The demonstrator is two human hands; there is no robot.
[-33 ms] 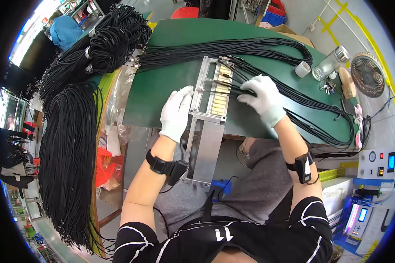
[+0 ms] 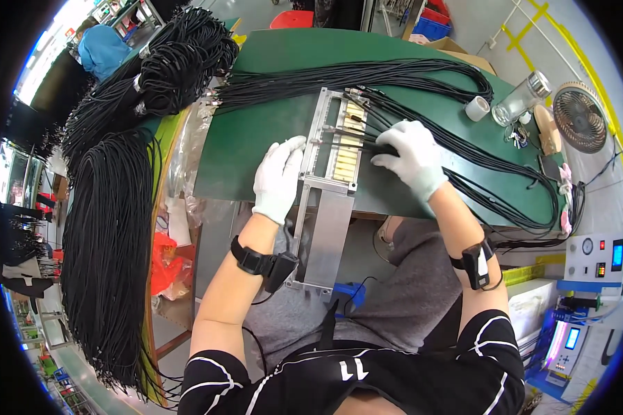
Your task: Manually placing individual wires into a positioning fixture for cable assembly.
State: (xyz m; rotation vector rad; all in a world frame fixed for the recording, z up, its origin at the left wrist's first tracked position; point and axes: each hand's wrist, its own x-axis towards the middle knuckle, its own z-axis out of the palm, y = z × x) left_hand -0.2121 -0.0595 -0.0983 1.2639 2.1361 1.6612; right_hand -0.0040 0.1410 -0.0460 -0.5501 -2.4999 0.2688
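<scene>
A metal fixture (image 2: 313,155) with a row of cream-yellow slots (image 2: 345,162) lies on the green table, its long plate reaching over the near edge. Several black cables (image 2: 367,127) run from the slots to the right. Beside the fixture's left rail is my left hand (image 2: 277,178), white-gloved, fingers stretched out with nothing seen in them; whether the fingertips touch the rail I cannot tell. On the right, my gloved right hand (image 2: 415,155) has its thumb and fingers closed around a black cable (image 2: 372,146) just outside the slots. Its palm side is hidden.
Thick bundles of black cable (image 2: 107,242) hang at the left. Another looped bundle (image 2: 394,71) spans the table's far side. A white cup (image 2: 477,109), glass bottle (image 2: 522,99) and small fan (image 2: 580,117) stand at the right, with a control box (image 2: 594,259) nearer me.
My right hand has shifted slightly toward me, and its thumb and fingers sit closer together at the cable. The left hand and the fixture stay where they were.
</scene>
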